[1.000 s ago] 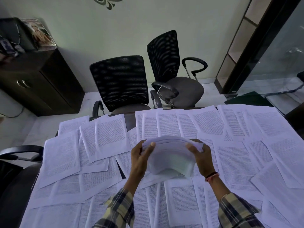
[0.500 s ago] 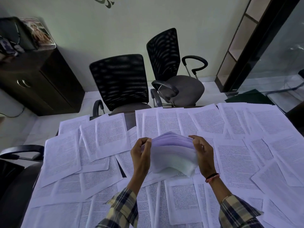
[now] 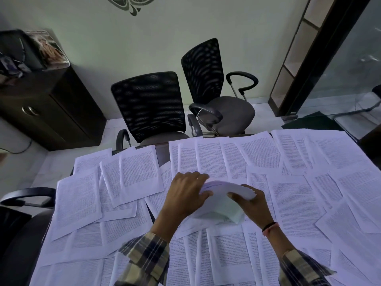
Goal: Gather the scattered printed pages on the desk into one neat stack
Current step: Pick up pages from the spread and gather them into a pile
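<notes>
A thick bundle of gathered pages (image 3: 221,203) is bent and held low over the middle of the desk. My left hand (image 3: 185,195) grips its left end, fingers curled over the top edge. My right hand (image 3: 250,202) holds its right end from below, thumb on the sheets. Several loose printed pages (image 3: 294,201) lie scattered and overlapping all over the desk (image 3: 161,154), which shows only as a dark strip between sheets at the far edge.
Two black mesh office chairs (image 3: 148,108) stand beyond the far edge of the desk. A dark wooden cabinet (image 3: 47,108) stands at the left wall. Another chair's armrest (image 3: 26,198) sits at the desk's left side. A glass partition (image 3: 346,65) is at the right.
The bundle has come down from chest height toward the desk and flattened. My left hand has turned over its left end. The camera has tilted a little.
</notes>
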Demonstrator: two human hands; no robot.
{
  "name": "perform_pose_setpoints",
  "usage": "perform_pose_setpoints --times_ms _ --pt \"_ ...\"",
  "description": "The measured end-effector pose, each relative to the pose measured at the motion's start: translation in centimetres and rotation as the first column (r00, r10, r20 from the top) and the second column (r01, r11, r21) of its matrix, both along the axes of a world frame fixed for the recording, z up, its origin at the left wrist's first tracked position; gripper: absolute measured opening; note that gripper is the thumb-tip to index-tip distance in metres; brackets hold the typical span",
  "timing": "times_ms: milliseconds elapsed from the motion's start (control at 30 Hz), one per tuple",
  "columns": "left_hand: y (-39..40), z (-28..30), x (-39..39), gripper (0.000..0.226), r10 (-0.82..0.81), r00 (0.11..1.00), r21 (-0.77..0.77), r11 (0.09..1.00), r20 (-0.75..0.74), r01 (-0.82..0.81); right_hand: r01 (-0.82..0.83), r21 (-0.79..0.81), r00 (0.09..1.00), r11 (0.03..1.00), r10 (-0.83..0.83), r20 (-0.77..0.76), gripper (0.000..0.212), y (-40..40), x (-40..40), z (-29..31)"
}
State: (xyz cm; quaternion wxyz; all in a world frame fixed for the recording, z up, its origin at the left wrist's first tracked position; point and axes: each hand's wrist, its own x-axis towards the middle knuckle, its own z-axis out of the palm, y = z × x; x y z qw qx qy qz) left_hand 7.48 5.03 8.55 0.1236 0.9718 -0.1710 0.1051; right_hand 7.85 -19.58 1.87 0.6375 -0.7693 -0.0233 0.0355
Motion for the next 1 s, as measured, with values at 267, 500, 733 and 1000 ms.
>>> perform_pose_setpoints --times_ms 267,500,733,1000 --pt "-4.9 1.8 0.9 0.017 0.047 0.970 0.339 0.940 -0.239 0.038 -0.015 -0.069 1.000 0.997 0.016 0.020 0.014 0.5 -0.1 -0.4" --pt "-2.4 1.6 2.0 0.013 0.126 0.961 -0.024 0.990 -0.244 -0.136 -0.036 -0.147 0.997 0.988 0.025 -0.076 0.017 -2.3 0.0 -1.5" --pt "4.3 -1.0 1.9 0.015 0.130 0.888 -0.635 0.655 -0.440 -0.410 0.083 -0.038 0.989 0.996 -0.088 -0.123 0.020 -6.4 1.0 -2.4" --pt "4.2 -6.3 -0.6 0.007 0.134 0.763 -0.719 0.264 -0.633 -0.643 0.201 0.051 0.949 0.978 -0.182 -0.258 0.031 -5.1 2.8 -4.7"
